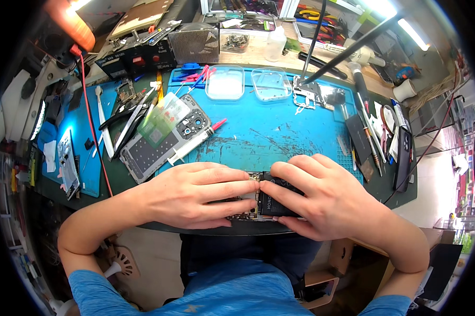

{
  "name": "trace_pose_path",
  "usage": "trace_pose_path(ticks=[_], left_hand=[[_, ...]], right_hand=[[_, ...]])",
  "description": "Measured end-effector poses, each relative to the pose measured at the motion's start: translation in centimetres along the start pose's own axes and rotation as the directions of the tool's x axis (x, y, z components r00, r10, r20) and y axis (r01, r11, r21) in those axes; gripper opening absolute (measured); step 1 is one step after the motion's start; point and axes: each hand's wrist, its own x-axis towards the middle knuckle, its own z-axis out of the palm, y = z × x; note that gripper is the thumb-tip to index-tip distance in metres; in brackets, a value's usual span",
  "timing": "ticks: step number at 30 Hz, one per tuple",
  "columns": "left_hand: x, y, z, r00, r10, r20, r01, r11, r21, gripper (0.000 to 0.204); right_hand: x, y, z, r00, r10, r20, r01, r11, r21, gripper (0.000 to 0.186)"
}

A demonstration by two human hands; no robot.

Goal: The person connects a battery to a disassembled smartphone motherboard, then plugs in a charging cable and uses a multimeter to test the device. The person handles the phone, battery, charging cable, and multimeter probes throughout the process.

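An opened phone (253, 209) lies at the near edge of the blue mat, its board and a black battery (269, 199) exposed. My left hand (195, 195) covers the phone's left part, fingers stretched across the top and thumb along the near edge. From the other side my right hand (314, 197) grips the phone over the battery, its thumb at the near edge. The index fingertips of both hands almost meet where the board borders the battery. What lies directly under the fingertips is hidden.
A grey phone back cover (156, 152) lies left on the blue mat (237, 134), near tweezers (129, 124). Two clear plastic boxes (225, 83) stand at the back. Phone parts (314, 95) lie back right, beside pens and tools (372, 137). A red cable (92, 121) hangs at left.
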Motion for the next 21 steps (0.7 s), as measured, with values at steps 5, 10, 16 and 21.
trace_pose_path(ticks=[5, 10, 16, 21], left_hand=[[0.2, 0.2, 0.0, 0.999, -0.022, 0.023, 0.022, 1.000, -0.014, 0.053], [0.6, 0.1, -0.4, 0.999, -0.003, 0.033, 0.003, 1.000, 0.001, 0.051], [0.5, -0.9, -0.6, 0.999, 0.026, 0.037, -0.025, 0.999, -0.038, 0.047], [0.7, -0.9, -0.6, 0.999, 0.027, 0.035, -0.026, 0.998, -0.051, 0.046]], right_hand=[[0.0, 0.2, 0.1, 0.999, -0.015, -0.050, 0.016, 1.000, 0.016, 0.056], [-0.3, 0.4, 0.5, 0.994, -0.034, -0.105, 0.034, 0.999, -0.008, 0.050], [-0.5, 0.3, 0.5, 0.992, -0.036, -0.117, 0.035, 0.999, -0.012, 0.049], [-0.8, 0.2, 0.6, 0.991, -0.035, -0.126, 0.034, 0.999, -0.010, 0.049]])
